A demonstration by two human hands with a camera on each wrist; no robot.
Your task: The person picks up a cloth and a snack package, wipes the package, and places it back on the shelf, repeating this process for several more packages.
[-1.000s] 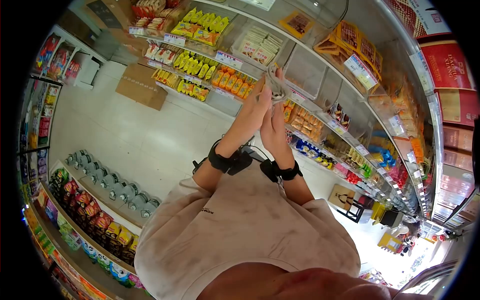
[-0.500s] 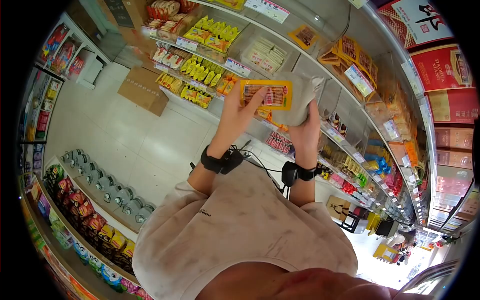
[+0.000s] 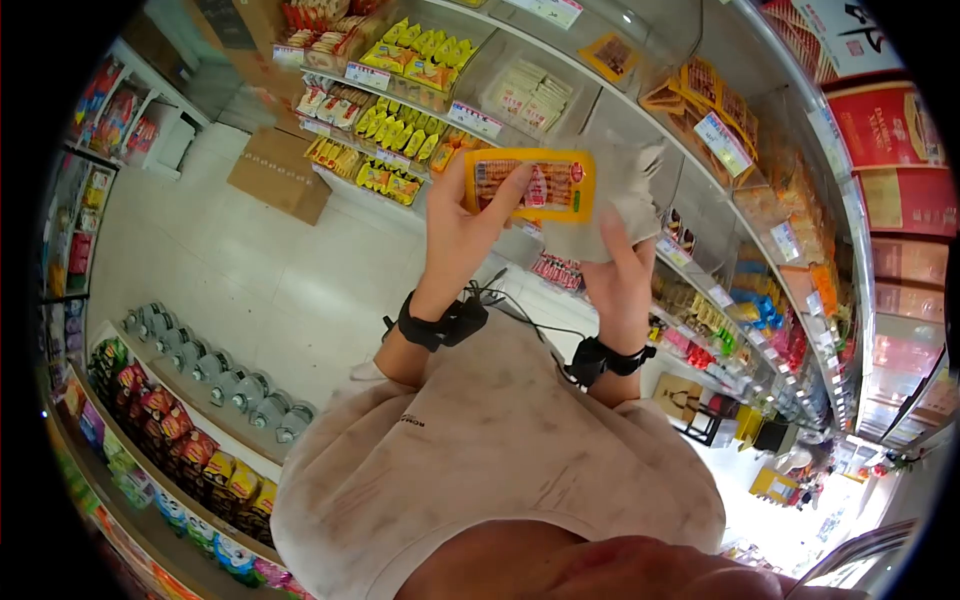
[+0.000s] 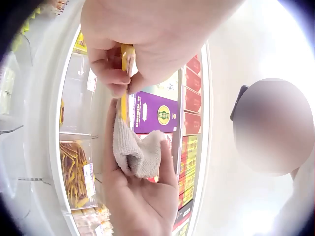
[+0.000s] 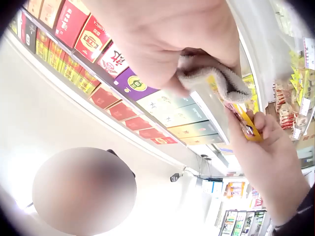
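My left hand (image 3: 455,220) grips a flat yellow snack packet (image 3: 560,190), its thumb across the front and its printed face toward the head camera. To the right, a greyish cloth (image 3: 630,195) is in my right hand (image 3: 620,275), overlapping the packet's right end. Seen edge-on in the left wrist view, the packet (image 4: 124,88) is pinched between fingers and thumb, and the folded cloth (image 4: 135,152) lies right at its lower end. From the right wrist, the cloth (image 5: 211,76) wraps round the packet's far end (image 5: 246,123), held under my curled right fingers.
Shelves with clear bins of snacks (image 3: 430,60) run along in front of both hands. Similar yellow packets (image 3: 700,95) lie in a bin at upper right. Red gift boxes (image 3: 890,120) stand at far right. Large water bottles (image 3: 215,370) line the left, near a cardboard box (image 3: 280,175).
The hands, close together around the cloth a second ago, have spread apart, and the packet's face has turned into view. Since half a second ago the right thumb has swung up over the cloth.
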